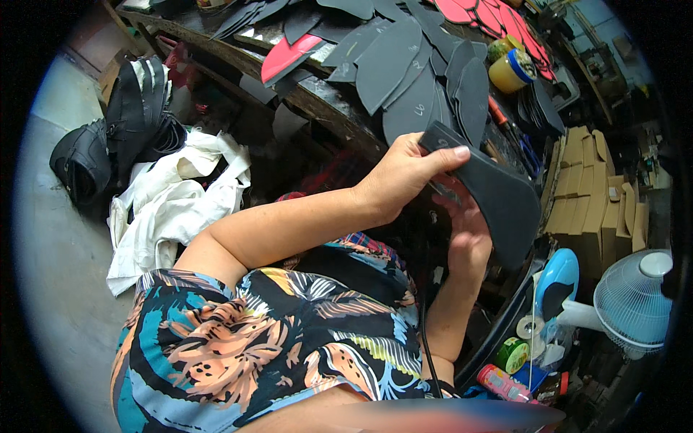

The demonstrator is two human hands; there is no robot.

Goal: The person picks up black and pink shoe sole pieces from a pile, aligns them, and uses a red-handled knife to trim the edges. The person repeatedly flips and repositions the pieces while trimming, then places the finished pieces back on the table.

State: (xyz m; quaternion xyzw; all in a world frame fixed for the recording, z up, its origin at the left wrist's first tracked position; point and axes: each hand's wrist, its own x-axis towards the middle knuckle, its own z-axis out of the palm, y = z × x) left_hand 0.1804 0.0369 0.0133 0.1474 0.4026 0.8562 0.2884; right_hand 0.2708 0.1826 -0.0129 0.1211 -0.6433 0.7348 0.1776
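Note:
A stiff, dark grey cut piece with a curved outline is held up in front of me, tilted. My left hand pinches its upper left end, the thumb lying on top. My right hand is at its near, inner edge with bent fingers, part of the hand hidden behind the piece. Whether it is one layer or several, I cannot tell. Just beyond, many similar dark grey cut pieces lie overlapping on the workbench. One pink-faced piece rests at the bench edge.
A yellow jar with a blue lid and a red-handled tool stand right of the pieces. Stacked cardboard, a fan and a green tape roll are at the right. White cloth and black bundles lie left.

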